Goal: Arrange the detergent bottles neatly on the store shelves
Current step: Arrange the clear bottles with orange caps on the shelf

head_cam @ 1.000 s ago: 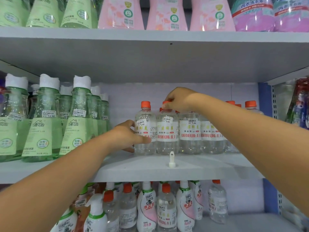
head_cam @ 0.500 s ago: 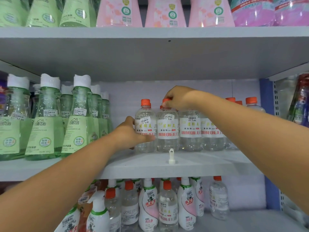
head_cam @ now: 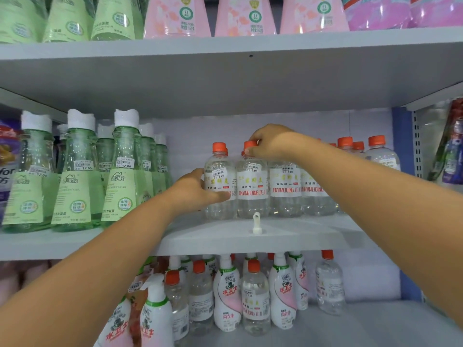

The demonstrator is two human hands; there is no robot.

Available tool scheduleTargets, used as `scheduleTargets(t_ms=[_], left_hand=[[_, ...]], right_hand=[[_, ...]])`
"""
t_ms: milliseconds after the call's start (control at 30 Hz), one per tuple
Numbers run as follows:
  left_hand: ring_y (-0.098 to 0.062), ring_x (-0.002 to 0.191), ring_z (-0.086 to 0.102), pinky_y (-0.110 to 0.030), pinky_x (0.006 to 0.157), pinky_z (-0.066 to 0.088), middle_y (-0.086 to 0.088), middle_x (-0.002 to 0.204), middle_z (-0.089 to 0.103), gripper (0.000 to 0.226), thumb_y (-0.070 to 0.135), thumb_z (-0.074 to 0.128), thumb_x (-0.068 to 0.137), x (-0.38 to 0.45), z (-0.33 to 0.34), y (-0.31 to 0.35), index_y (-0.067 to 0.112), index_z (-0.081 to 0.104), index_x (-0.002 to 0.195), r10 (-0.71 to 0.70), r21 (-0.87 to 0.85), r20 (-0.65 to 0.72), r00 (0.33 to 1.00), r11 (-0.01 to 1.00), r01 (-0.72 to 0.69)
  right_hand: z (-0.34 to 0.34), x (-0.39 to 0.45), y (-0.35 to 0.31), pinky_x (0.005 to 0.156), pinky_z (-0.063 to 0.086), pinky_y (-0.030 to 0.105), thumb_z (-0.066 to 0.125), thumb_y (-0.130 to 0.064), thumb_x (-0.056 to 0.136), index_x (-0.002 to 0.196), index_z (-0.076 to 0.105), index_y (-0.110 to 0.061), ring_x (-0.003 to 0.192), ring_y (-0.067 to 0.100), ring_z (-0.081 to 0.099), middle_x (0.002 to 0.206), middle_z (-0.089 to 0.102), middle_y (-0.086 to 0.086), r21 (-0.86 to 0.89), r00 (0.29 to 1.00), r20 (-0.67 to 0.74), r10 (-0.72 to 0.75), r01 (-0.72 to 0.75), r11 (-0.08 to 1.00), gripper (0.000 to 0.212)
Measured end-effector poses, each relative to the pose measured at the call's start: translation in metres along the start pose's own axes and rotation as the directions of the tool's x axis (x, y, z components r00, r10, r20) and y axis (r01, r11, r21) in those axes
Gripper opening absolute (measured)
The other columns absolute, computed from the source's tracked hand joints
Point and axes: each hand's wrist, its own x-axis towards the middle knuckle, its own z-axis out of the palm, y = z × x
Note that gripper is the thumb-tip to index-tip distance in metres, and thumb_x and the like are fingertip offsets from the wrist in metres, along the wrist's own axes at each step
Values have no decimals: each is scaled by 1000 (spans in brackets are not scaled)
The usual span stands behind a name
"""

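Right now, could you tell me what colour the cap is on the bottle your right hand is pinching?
Orange, on the clear bottle; the head view shows it.

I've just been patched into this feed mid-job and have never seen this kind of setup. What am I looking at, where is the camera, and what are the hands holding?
There is no machine here: these are a person's two bare arms, filmed by one wide-angle camera worn on their head, looking forward at store shelves. The left hand grips the body of the leftmost clear orange-capped bottle on the middle shelf. The right hand pinches the orange cap of the next clear bottle beside it. More of the same clear bottles stand to the right. Left of them stand green white-capped bottles. A small white peg sticks up near the shelf's front edge. Pink bottles fill the shelf above; mixed white and clear bottles stand below.
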Motion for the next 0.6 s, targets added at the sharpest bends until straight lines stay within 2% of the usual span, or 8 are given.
scheduleTargets(t_ms=[67, 100, 200, 267, 333, 400, 500, 600], left_hand=[[-13, 115, 62, -36, 98, 53, 6, 143, 59, 92, 56, 77, 85, -16, -9, 6, 21, 34, 158, 68, 73, -176, 982, 996, -56], [-10, 116, 61, -33, 99, 53, 10, 139, 61, 84, 54, 74, 89, -31, -13, 6, 22, 36, 158, 160, 50, -315, 935, 987, -153], [-4, 103, 70, -15, 85, 56, 15, 110, 72, 27, 39, 65, 98, -106, 2, -11, 35, 64, 125, 353, -101, -654, 669, 836, -540], [-5, 95, 73, -11, 79, 54, 13, 102, 75, 13, 33, 64, 98, -162, 34, -44, 38, 68, 110, 308, -143, -717, 625, 813, -564], [0, 89, 71, -9, 76, 53, 17, 102, 74, 18, 28, 68, 95, -200, 75, -87, 44, 67, 105, 166, -187, -733, 660, 883, -430], [-4, 94, 69, -21, 86, 57, 16, 107, 69, 35, 21, 78, 92, -214, 109, -127, 45, 62, 111, -55, -269, -697, 715, 945, -189], [-23, 116, 65, -49, 101, 53, 11, 125, 62, 73, 31, 85, 84, -212, 132, -162, 38, 43, 144, -284, -274, -432, 856, 946, 176], [-32, 118, 63, -48, 99, 51, 2, 132, 61, 97, 32, 84, 84, -208, 141, -174, 40, 20, 158, -389, -224, -275, 879, 915, 335]], right_hand=[[2, -21, -1, 102, 49, 37, 60, -48, 99, 150, 50, -27, 125, 23, 58, 145, 59, -3, 96, 994, -113, -11, 22, 995, 56], [5, -38, 0, 103, 48, 34, 61, -46, 99, 150, 49, -27, 125, 19, 58, 144, 60, -6, 207, 977, -213, -21, 67, 976, 56], [25, -123, 7, 94, 46, 18, 61, -39, 100, 135, 61, -29, 113, 1, 60, 119, 69, -19, 387, 842, -533, -84, 331, 861, 37], [51, -189, 15, 87, 47, 11, 61, -31, 99, 121, 69, -29, 103, 2, 66, 104, 71, -21, 406, 759, -637, -137, 481, 777, 24], [90, -237, 24, 82, 47, 10, 61, -26, 97, 108, 73, -27, 92, 6, 70, 93, 72, -18, 449, 746, -653, -129, 519, 727, 17], [137, -258, 31, 75, 47, 9, 64, -23, 95, 98, 74, -32, 82, 6, 70, 88, 73, -16, 572, 826, -561, -54, 434, 697, 13], [209, -242, 42, 67, 46, 8, 69, -12, 93, 93, 74, -37, 82, 10, 68, 88, 75, -10, 765, 976, -182, 122, 63, 641, 25], [274, -207, 73, 71, 48, 15, 70, -13, 94, 103, 68, -28, 96, 19, 68, 114, 74, 2, 764, 936, 130, 327, -305, 569, 18]])
